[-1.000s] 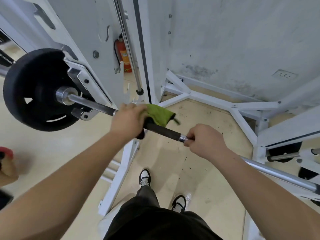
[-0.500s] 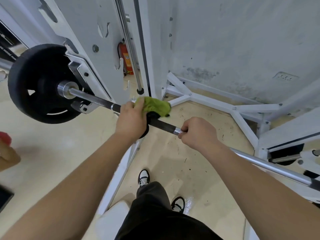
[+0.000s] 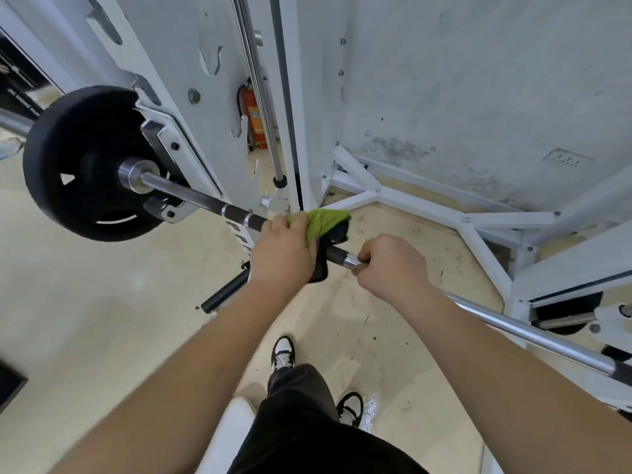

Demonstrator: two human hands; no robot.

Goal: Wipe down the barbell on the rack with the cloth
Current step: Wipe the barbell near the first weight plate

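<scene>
The barbell sat on the white rack, running from a black plate at far left down to the near right edge of view. L hand was curled round the bar w/ the green cloth pinched between palm and shaft; part of the cloth bunched loose on the far side, a darker flap hanging below the hand. R hand was fisted bare on the bar just right of the cloth, fingers wrapped tight, no cloth under it.

Risks, as judged from this:
- Loose far-side bunch wasn't pressed to the metal, so a stroke could've cleaned only the near side and skipped the rest. Cause: cloth not wrapped fully.
- Hands were nearly touching. A stroke rightward would've hit the R fist and stopped short, leaving that patch unwiped.
- A stroke leftward headed for the rack bracket beside the plate; knuckles or cloth could've snagged there.
- The bare R palm would've re-smudged any wiped section it gripped.
- Hard push along the bar might've rolled or shifted it on its hooks; can't tell how it's seated.
</scene>
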